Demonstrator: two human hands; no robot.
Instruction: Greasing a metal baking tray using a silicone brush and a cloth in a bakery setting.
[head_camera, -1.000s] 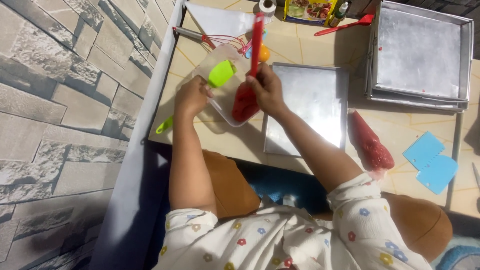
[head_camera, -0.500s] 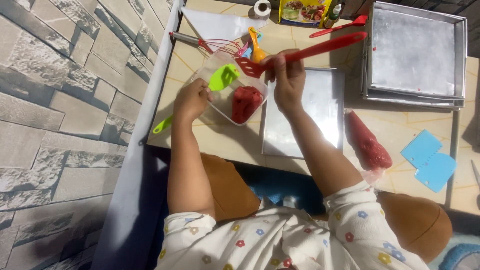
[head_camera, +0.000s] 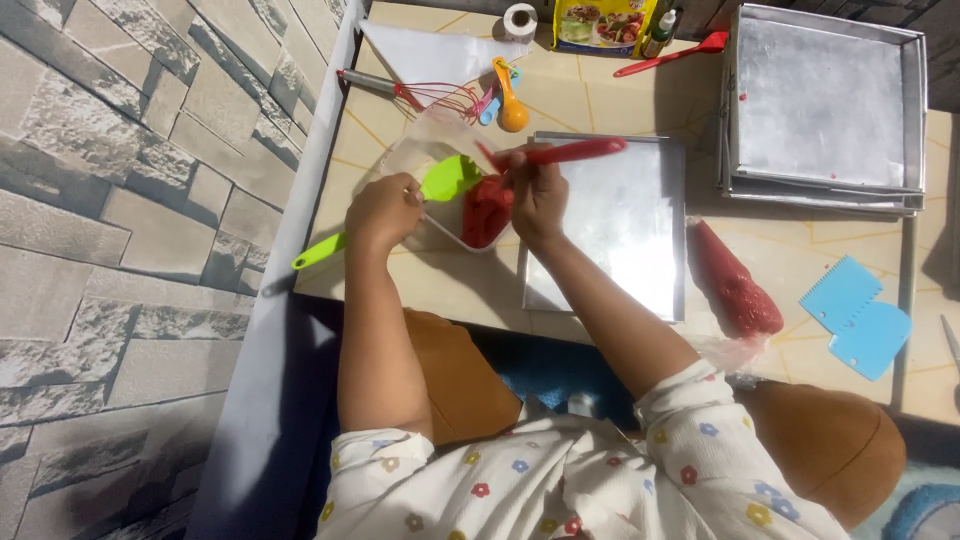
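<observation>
Head view looked down on a tiled counter (head_camera: 600, 110). Near its left edge sat a clear bowl (head_camera: 420, 160) holding red batter (head_camera: 487, 210). The left hand (head_camera: 383, 208) rested on the bowl's near rim, its fingers curled shut around the rim beside a green spatula (head_camera: 440, 183) lying across it. The right hand (head_camera: 538, 195) had its fingers clamped on a red spatula (head_camera: 570, 152), whose blade end dipped toward the batter just left of the knuckles. A metal tray (head_camera: 620, 220) lay immediately right of the bowl, a filled red piping bag (head_camera: 735, 285) beyond it.
</observation>
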